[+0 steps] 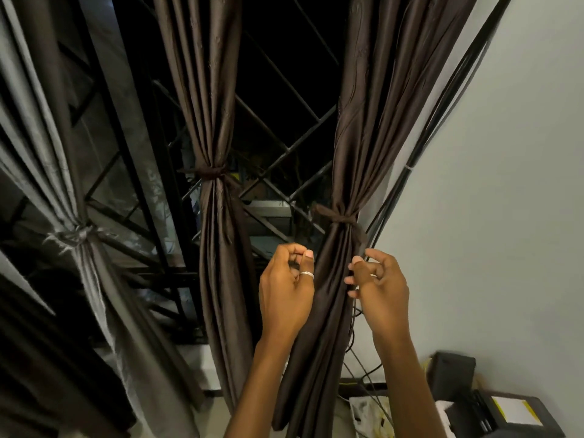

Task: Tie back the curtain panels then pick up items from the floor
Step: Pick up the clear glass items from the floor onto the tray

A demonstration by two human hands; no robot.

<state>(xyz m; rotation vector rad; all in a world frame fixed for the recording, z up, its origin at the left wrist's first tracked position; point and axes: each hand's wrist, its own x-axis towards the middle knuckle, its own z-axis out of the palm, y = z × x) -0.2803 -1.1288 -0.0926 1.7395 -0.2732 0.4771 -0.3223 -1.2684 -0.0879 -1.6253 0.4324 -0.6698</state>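
**Right panel tied, knot untested**

With the tie [339, 219] wrapped round the right curtain panel [335, 279], my left hand [286, 292] and right hand [377, 284] hover just below it, fingers curled loosely, holding nothing (I think). If the knot is slack, the slippery fabric could slide free and fall open.
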